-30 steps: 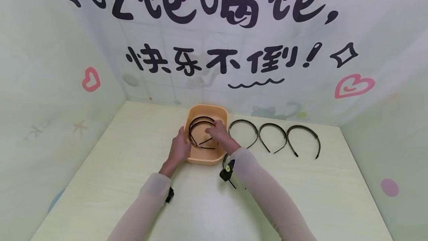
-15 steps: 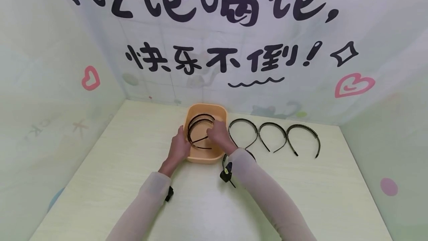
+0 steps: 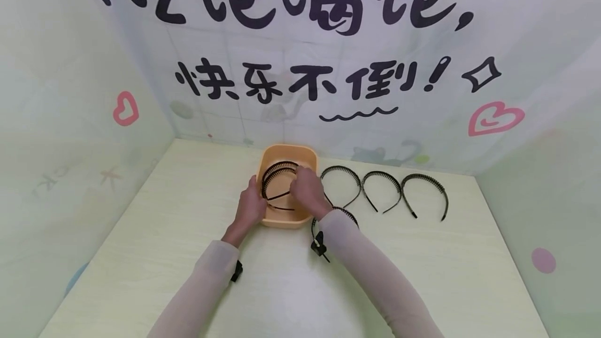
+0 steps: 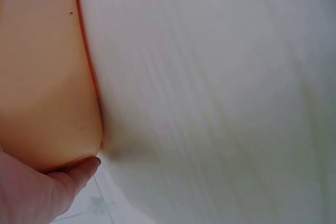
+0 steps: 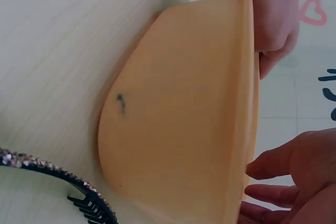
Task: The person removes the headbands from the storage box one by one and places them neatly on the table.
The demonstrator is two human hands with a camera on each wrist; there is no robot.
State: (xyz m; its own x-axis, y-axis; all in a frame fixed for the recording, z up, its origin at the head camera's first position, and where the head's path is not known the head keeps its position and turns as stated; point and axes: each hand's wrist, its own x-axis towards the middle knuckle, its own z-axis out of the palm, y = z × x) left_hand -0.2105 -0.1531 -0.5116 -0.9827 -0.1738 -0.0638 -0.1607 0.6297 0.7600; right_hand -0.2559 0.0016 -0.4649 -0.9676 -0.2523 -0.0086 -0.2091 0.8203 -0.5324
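Clock positions taken from the bin's centre, 12 away from the person.

Headbands, comb-toothed, dark; two visible in the bin: rear headband (image 3: pixel 283 163) and front headband (image 3: pixel 277 171), overlapping, arches toward 12. Handling, as judged: light, thin, springy rather than soft; low breakage risk, though teeth may catch on a neighbour's. Best hold: pinch at the side of the arch or one leg.

Bin, orange (image 3: pixel 284 224): one, on the table (image 3: pixel 155 233). Judged light, semi-stiff plastic, smooth, apt to slide if unsteadied; hold by rim and wall. Contents: the two headbands, right-hand parts covered.

Left hand (image 3: pixel 250 206): at 8 o'clock, clamped on the bin's rim and wall.

Right hand (image 3: pixel 307 192): reaching over the rim at 3 o'clock, against the headbands; fingertips hidden, cannot tell whether they grip one.

Outside the bin, at 3 o'clock, a row of three: near headband (image 3: pixel 340 168), middle headband (image 3: pixel 381 173), far headband (image 3: pixel 426 177), legs toward 6. Between 4 and 5: one further headband (image 3: pixel 351 214), partly under the right sleeve (image 3: pixel 371 265).
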